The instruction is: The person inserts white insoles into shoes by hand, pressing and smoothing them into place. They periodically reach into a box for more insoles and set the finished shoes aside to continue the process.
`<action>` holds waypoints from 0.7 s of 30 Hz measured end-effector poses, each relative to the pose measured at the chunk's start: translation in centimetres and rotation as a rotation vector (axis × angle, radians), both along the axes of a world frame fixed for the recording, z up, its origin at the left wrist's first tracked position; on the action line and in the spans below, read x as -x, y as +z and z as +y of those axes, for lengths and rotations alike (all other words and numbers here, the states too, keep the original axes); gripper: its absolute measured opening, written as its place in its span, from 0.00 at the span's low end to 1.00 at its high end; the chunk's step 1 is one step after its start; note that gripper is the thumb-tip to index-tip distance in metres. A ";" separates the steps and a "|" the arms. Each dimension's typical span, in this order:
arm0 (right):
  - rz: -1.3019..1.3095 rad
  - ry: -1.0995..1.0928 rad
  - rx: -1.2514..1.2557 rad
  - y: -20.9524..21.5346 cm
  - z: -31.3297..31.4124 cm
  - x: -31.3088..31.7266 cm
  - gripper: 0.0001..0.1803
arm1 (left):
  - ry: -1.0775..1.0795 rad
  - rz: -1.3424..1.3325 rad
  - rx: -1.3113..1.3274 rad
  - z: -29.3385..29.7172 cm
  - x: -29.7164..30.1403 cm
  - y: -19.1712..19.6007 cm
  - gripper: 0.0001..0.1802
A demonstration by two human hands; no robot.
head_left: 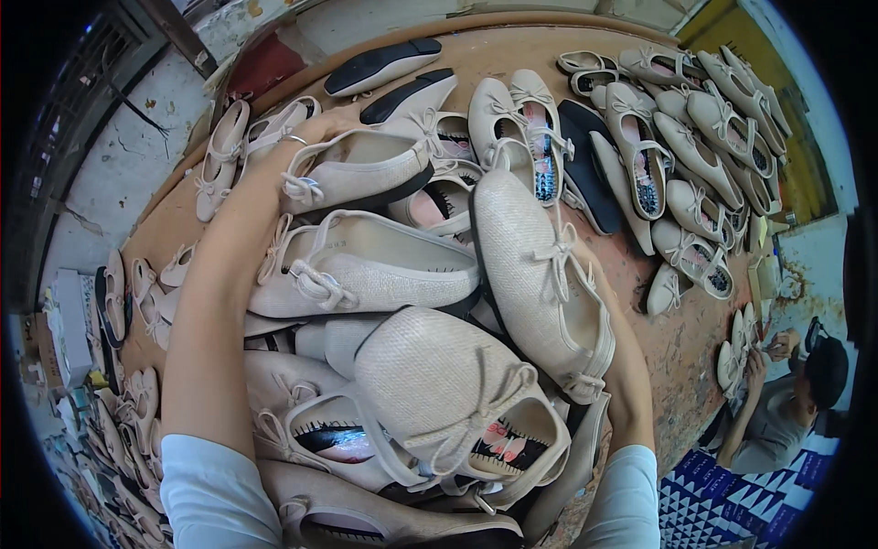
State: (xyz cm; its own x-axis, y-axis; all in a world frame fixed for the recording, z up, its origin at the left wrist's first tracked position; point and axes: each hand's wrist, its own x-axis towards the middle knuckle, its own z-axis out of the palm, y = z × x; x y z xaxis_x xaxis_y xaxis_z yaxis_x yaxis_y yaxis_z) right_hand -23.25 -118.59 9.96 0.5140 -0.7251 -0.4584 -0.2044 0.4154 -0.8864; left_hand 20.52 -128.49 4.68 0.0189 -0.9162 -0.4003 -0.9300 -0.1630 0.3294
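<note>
A large heap of beige woven flat shoes with thin bows and straps lies between my forearms. My left hand (331,123), with a bracelet at the wrist, reaches past the heap's far left side, close to a shoe with a black sole (409,96). Its fingertips are hidden among the shoes. On the other side, my right hand (588,260) is mostly covered by a tilted beige shoe (523,247) leaning against that arm. Nearest me rests a beige shoe (439,380) with its rounded toe up, and a strapped shoe (375,261) lies on its side beyond it.
The brown worktable (658,357) has a worn, stained surface. Another pile of beige shoes (700,137) covers its far right. A person (786,403) in a dark cap handles shoes at the right. More shoes (119,457) and a white box (73,316) stand at the left.
</note>
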 end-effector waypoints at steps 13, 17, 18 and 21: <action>-0.097 -0.034 -0.285 -1.4 15.4 -2.3 0.21 | 0.582 1.015 0.007 21.2 -3.1 2.2 0.16; -0.065 -0.023 -0.313 0.8 19.9 -2.3 0.22 | 0.612 1.169 -0.097 27.0 -1.9 4.2 0.13; -0.060 -0.022 -0.317 1.4 21.1 -2.3 0.22 | 0.652 1.245 -0.098 29.3 -1.0 6.6 0.14; -0.045 0.094 -0.407 1.1 26.8 -8.4 0.23 | 0.784 1.275 -0.077 39.8 -4.9 11.4 0.17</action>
State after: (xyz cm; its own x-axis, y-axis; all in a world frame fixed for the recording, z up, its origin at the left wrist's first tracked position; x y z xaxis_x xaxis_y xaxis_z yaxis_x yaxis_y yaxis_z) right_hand -14.86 -91.78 11.09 0.5949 -0.4387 -0.6735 -0.2232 0.7148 -0.6628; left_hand 25.37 -88.73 16.05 0.0926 -0.8154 -0.5715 0.2974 -0.5251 0.7974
